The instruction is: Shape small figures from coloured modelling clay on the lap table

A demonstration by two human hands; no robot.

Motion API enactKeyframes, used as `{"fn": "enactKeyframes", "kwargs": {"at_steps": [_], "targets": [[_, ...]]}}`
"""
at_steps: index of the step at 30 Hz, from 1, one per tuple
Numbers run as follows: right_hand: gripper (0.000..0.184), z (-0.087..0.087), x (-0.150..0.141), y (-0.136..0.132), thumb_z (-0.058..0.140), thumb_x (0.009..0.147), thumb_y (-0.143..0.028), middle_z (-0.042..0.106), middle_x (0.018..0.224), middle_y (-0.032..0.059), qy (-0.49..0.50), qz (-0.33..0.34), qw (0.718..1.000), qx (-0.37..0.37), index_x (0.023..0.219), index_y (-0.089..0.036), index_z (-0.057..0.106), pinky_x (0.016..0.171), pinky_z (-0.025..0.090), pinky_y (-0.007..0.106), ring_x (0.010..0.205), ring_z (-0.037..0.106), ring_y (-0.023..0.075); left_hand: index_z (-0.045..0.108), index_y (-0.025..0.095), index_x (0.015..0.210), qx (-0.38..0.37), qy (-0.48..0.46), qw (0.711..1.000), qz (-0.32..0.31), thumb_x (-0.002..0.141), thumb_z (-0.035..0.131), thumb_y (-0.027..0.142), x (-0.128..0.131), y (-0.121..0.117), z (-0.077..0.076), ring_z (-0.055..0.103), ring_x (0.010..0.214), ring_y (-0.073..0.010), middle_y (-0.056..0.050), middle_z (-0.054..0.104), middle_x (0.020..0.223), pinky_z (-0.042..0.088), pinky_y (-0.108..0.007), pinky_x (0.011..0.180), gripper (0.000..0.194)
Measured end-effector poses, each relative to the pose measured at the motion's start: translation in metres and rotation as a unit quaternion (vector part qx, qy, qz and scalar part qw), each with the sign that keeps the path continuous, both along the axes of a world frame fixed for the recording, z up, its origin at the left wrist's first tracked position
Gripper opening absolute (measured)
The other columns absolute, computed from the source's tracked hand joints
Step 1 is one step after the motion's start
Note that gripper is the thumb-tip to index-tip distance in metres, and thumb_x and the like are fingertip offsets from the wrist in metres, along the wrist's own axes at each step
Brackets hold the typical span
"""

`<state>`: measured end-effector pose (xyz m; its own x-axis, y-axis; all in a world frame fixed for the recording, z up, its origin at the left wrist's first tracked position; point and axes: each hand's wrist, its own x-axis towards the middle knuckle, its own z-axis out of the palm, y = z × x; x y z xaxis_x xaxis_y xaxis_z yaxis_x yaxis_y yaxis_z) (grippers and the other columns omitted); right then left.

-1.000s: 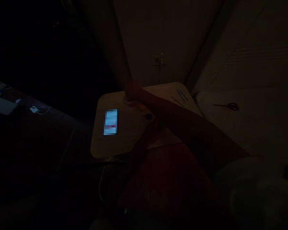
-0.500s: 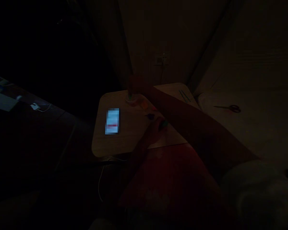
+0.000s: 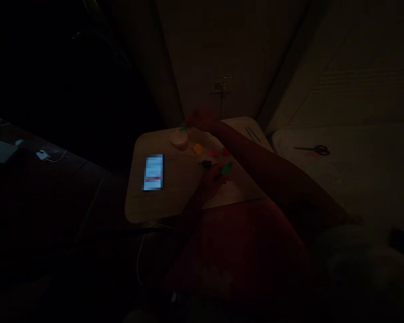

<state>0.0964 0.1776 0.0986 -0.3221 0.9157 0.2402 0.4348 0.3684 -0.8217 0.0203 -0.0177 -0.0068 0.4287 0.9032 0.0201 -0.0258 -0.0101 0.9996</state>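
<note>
On the table, green lump in my left hand.
Fingers partly curled on it, exact gap too dark to tell; probably light, soft, easily dented, best pinched gently by its thicker middle. Right hand seems pinched nearly closed on a green bit by the tub. Dark piece near my left, orange piece beyond, phone well apart.

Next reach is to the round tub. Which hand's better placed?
Right, I'd judge. The right hand is close beside the round tub, a small green piece at its fingertips. The left hand is farther off, toward the table's near edge, holding a larger green piece.
</note>
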Motion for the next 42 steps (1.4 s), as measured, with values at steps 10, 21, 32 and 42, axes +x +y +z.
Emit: {"fn": "enactKeyframes", "kwargs": {"at_steps": [10,21,32,42], "targets": [[0.018,-0.026,0.103,-0.145,0.078,0.073,-0.036,0.078,0.101,0.0069,0.223,-0.004,0.965,-0.135,0.074,-0.02,0.07,0.085,0.055,0.035,0.095,0.071,0.0226,0.062,0.015,0.107,-0.027,-0.025,0.998,0.044,0.079,0.08,0.041,0.004,0.001,0.002,0.071,0.068,-0.0153,-0.004,0.076,0.08,0.056,-0.026,0.066,0.042],[0.019,-0.08,0.106,-0.199,0.071,0.076,-0.034,0.066,0.071,0.0002,0.174,-0.103,0.976,-0.081,0.078,-0.021,0.058,0.06,0.045,0.027,0.064,0.059,0.0154,0.069,0.016,0.102,0.04,0.047,0.994,0.086,0.081,0.078,0.048,-0.005,0.007,0.007,0.074,0.073,-0.0189,-0.005,0.077,0.085,0.06,-0.029,0.069,0.04],[0.028,-0.084,0.099,-0.208,0.071,0.083,-0.046,0.066,0.075,0.0007,0.185,-0.115,0.975,-0.047,0.082,-0.022,0.056,0.062,0.046,0.027,0.069,0.061,0.0165,0.073,0.017,0.092,0.106,0.169,0.977,0.075,0.084,0.072,0.043,-0.007,0.008,0.014,0.068,0.071,-0.0185,-0.002,0.075,0.078,0.053,-0.029,0.066,0.027],[0.019,-0.085,0.105,-0.212,0.07,0.08,-0.035,0.064,0.074,0.0,0.134,-0.088,0.987,-0.014,0.079,-0.022,0.056,0.06,0.044,0.027,0.067,0.06,0.0162,0.073,0.018,0.096,0.11,0.168,0.978,0.058,0.084,0.072,0.049,-0.007,0.003,0.017,0.066,0.076,-0.0184,-0.002,0.075,0.085,0.053,-0.029,0.07,0.033]]}}
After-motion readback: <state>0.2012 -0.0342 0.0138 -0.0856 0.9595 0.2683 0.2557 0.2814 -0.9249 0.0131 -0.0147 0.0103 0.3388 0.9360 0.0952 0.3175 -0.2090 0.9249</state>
